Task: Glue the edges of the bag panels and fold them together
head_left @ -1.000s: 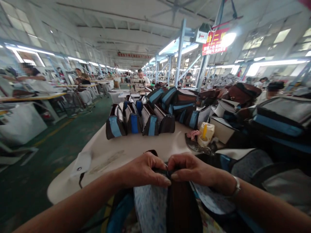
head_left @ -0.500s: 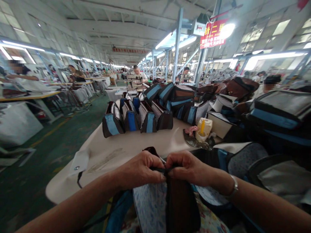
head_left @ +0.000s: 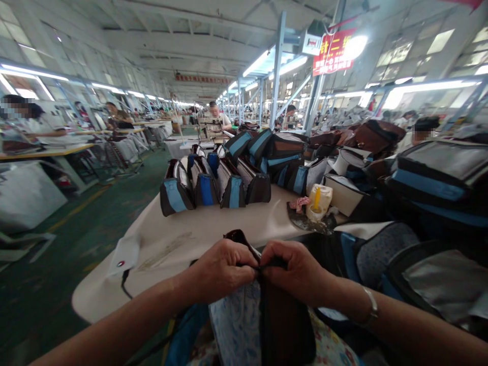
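Note:
Both my hands meet at the top edge of a bag point(head_left: 282, 325) with a brown panel and a pale blue-speckled lining point(head_left: 234, 325), held low in front of me. My left hand point(head_left: 221, 269) is closed in a pinch on the bag's dark top edge, on the lining side. My right hand point(head_left: 295, 269), a bracelet on its wrist, is closed on the same edge right beside it, thumbs nearly touching. The bag rests against the near edge of a white table point(head_left: 160, 249).
Several upright dark bags with blue panels point(head_left: 213, 188) stand in a row on the table's far part. A yellowish bottle point(head_left: 319, 201) stands to the right, beside heaped bags point(head_left: 434, 188). Other people work at tables along the green-floored aisle point(head_left: 95, 218) on the left.
My hands have drawn a little nearer to me and closer together on the bag's top edge. The rest of the scene is the same apart from a slight shift of view.

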`<state>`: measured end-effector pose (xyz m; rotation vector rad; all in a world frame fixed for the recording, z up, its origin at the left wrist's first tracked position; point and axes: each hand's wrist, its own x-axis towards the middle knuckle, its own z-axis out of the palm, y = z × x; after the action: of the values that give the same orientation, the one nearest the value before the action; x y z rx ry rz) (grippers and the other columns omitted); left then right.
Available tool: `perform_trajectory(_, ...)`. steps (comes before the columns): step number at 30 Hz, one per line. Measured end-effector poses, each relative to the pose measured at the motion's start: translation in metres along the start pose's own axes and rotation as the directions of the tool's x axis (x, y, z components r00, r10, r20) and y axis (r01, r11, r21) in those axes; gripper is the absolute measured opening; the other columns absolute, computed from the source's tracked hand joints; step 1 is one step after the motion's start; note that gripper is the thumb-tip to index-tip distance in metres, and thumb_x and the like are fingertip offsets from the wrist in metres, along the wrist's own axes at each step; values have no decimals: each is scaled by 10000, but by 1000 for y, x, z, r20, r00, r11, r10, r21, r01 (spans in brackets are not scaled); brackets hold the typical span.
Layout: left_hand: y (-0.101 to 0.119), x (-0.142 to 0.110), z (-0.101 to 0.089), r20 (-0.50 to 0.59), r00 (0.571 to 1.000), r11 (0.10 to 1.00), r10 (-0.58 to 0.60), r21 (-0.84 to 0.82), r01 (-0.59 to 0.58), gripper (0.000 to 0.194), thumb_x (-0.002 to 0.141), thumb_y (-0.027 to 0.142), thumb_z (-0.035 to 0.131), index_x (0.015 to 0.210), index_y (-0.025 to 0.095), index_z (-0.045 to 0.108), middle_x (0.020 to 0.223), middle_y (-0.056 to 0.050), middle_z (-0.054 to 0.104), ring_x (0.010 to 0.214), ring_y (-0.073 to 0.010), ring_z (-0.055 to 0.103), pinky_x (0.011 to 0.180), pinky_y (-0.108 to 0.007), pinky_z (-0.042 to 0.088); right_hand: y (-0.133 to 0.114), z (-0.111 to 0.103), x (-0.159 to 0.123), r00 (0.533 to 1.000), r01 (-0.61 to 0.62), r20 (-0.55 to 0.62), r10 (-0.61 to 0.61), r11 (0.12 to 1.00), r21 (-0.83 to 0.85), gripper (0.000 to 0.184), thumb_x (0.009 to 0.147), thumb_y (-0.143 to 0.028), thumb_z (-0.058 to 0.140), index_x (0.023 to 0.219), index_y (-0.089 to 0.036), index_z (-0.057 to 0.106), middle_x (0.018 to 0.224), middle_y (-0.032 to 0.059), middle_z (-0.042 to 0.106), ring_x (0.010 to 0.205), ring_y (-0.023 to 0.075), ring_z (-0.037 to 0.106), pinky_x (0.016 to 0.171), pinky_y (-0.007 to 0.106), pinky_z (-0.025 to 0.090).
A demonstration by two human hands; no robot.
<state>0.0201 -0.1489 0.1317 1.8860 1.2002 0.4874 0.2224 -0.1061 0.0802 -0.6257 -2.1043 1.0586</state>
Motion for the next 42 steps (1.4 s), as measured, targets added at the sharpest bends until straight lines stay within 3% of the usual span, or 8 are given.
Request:
perform_trajectory(5, 6, -3, -10, 58, 998, 996, -38, -77, 42, 170, 802, 253, 624, 848, 172, 766, 835, 4, 640, 803, -137, 575, 731, -214, 401, 6, -12, -8, 909, 405, 183, -374, 898, -173, 214, 852, -81, 502, 1005, -169, 622, 894, 61, 576, 751, 138, 522, 657, 237, 404)
perform_trajectory(13, -4, 4, -6, 236, 962, 978, -139, -119, 171, 358, 869, 464, 585, 723, 138, 615, 630, 43, 398, 602, -97, 351, 571, -230, 286, 4, -22, -19, 767, 642, 383, -515, 610, -465, 223, 911, -152, 451, 1081, -132, 593, 924, 115, 598, 716, 173, 487, 627, 297, 386)
perform_trajectory(16, 0, 3, -2, 193, 981, 1000, -30, 6, 29, 295, 898, 387, 558, 760, 141, 646, 714, 22, 493, 676, -106, 447, 622, -218, 330, -3, -25, -22, 872, 475, 250, -422, 852, -219, 189, 953, -174, 429, 1045, -128, 588, 979, 116, 620, 817, 174, 558, 714, 289, 441)
perform_trajectory(19, 13, 1, 0, 159, 982, 986, 103, 115, -122, 278, 924, 319, 531, 741, 141, 640, 769, 10, 542, 720, -99, 507, 669, -199, 362, -14, -36, -14, 981, 93, 170, -92, 996, -2, 240, 1026, -254, 384, 991, -150, 597, 892, 53, 627, 793, 133, 571, 716, 242, 447)
perform_trajectory(25, 23, 3, 1, 117, 967, 920, 228, 300, -253, 319, 963, 326, 485, 737, 147, 620, 755, 0, 557, 701, -94, 510, 650, -204, 355, -39, -59, 15, 823, 133, 566, -49, 985, -107, 102, 904, -178, 586, 829, -135, 640, 773, -2, 576, 692, 99, 522, 642, 204, 392)
perform_trajectory(29, 19, 6, -11, 133, 952, 899, 277, 314, -306, 368, 978, 398, 452, 782, 153, 646, 803, -23, 562, 743, -119, 510, 672, -224, 365, -53, -59, 19, 880, 268, 463, -104, 915, -303, 98, 794, -88, 602, 718, -146, 581, 693, -24, 514, 645, 103, 441, 639, 240, 350)
perform_trajectory(36, 1, -1, -35, 165, 965, 972, 203, 82, -219, 371, 965, 436, 473, 770, 146, 597, 892, -36, 562, 794, -128, 513, 747, -214, 403, -17, -71, 38, 835, -61, 550, -3, 993, 99, 423, 1014, -467, 411, 1055, -113, 639, 914, 38, 583, 821, 138, 517, 765, 253, 418)
perform_trajectory(42, -17, -11, -51, 203, 978, 998, 37, 42, -47, 485, 916, 553, 495, 718, 126, 613, 815, -26, 562, 734, -129, 489, 692, -213, 385, 21, -51, 35, 828, -52, 553, -94, 969, 242, 363, 906, -439, 644, 1052, -107, 622, 897, 27, 569, 832, 141, 496, 738, 250, 407)
